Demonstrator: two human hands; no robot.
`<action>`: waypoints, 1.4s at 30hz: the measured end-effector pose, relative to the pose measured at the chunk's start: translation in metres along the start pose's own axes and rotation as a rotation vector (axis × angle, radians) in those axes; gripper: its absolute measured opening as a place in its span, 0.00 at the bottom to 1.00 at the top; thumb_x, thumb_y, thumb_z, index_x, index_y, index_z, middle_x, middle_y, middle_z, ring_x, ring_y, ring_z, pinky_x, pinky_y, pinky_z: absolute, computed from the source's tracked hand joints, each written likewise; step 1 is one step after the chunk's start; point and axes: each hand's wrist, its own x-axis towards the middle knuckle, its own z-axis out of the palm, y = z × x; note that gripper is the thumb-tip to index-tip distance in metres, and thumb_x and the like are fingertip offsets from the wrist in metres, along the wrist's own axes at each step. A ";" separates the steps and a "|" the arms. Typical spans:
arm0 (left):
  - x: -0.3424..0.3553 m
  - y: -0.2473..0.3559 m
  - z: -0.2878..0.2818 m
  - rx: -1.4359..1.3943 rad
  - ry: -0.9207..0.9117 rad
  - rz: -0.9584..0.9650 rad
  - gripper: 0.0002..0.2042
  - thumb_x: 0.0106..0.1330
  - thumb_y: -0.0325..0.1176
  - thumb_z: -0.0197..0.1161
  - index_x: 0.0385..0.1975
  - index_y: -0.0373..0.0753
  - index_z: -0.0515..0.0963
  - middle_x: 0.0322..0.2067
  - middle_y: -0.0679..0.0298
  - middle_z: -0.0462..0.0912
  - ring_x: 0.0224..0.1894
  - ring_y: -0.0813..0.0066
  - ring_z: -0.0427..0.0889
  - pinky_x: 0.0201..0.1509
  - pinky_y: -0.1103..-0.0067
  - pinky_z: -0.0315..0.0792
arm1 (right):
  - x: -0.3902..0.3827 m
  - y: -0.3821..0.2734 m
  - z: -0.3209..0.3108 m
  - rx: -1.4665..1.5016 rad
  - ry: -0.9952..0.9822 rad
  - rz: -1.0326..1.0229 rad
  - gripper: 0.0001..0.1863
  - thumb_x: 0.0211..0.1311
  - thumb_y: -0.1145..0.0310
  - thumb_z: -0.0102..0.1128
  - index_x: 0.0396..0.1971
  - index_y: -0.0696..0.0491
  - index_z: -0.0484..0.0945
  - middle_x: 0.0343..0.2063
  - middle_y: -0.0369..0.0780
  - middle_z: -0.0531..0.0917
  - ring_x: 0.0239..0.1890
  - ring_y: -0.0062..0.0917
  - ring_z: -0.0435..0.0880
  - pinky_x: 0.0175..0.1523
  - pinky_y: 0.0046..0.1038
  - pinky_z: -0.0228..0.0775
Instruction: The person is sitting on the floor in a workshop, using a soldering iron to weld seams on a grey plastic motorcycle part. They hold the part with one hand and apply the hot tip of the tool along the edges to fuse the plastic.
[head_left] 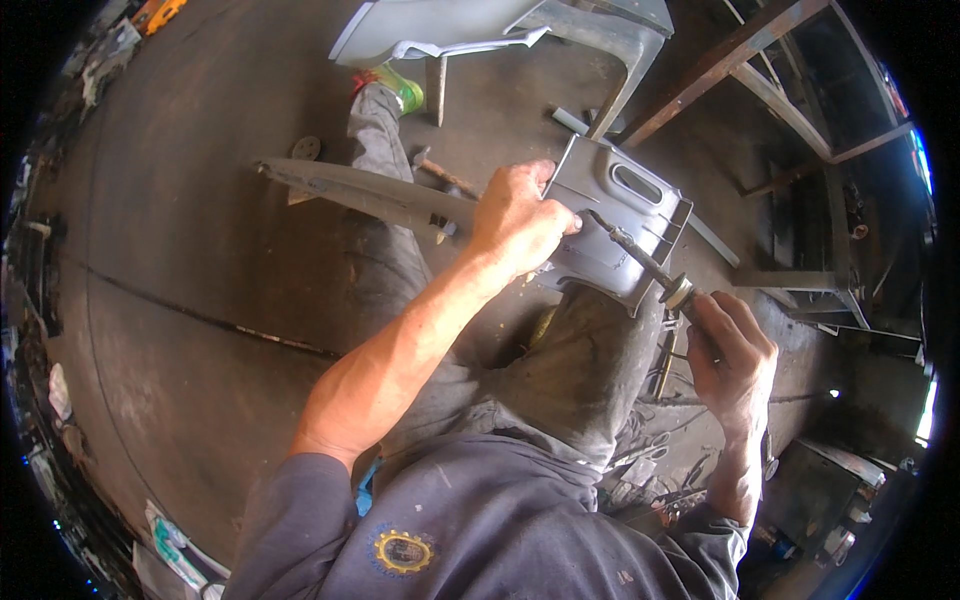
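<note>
My left hand (518, 215) is closed on the left edge of a grey plastic panel (592, 185), which rests over my right thigh. The panel has an oval slot near its upper right and ribs along its right edge. A rough, dark seam runs across its lower part. My right hand (735, 350) is wrapped round the handle of a soldering iron (642, 257). Its shaft slants up and left across the panel. The bent, dark tip is close to my left thumb; whether it touches the plastic I cannot tell.
A long grey strip-shaped piece (370, 195) lies across my left leg, with a hammer (445, 177) beyond it. Another grey plastic part (430, 30) rests on a stool ahead. A rusty metal frame (725, 75) stands at the right. Scissors and other tools (650, 450) lie beside my right hip.
</note>
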 end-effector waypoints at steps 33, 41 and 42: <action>0.002 0.006 0.000 0.031 -0.023 -0.052 0.20 0.50 0.22 0.68 0.46 0.25 0.80 0.40 0.50 0.86 0.45 0.66 0.82 0.52 0.73 0.74 | 0.003 0.000 0.000 -0.045 -0.036 0.003 0.23 0.48 0.81 0.66 0.47 0.51 0.85 0.41 0.42 0.86 0.34 0.37 0.89 0.39 0.32 0.82; 0.001 0.007 0.000 -0.004 -0.035 -0.035 0.21 0.51 0.20 0.67 0.48 0.25 0.80 0.42 0.50 0.86 0.45 0.67 0.82 0.52 0.75 0.74 | 0.006 0.000 -0.002 -0.018 -0.055 0.022 0.24 0.46 0.81 0.66 0.48 0.51 0.85 0.42 0.42 0.86 0.34 0.37 0.89 0.39 0.32 0.82; 0.001 0.006 0.000 -0.009 -0.042 -0.035 0.21 0.51 0.20 0.67 0.49 0.25 0.80 0.42 0.49 0.86 0.45 0.67 0.82 0.52 0.75 0.74 | 0.006 0.000 -0.002 -0.014 -0.056 0.026 0.24 0.46 0.81 0.66 0.48 0.51 0.85 0.42 0.42 0.86 0.34 0.37 0.89 0.40 0.32 0.82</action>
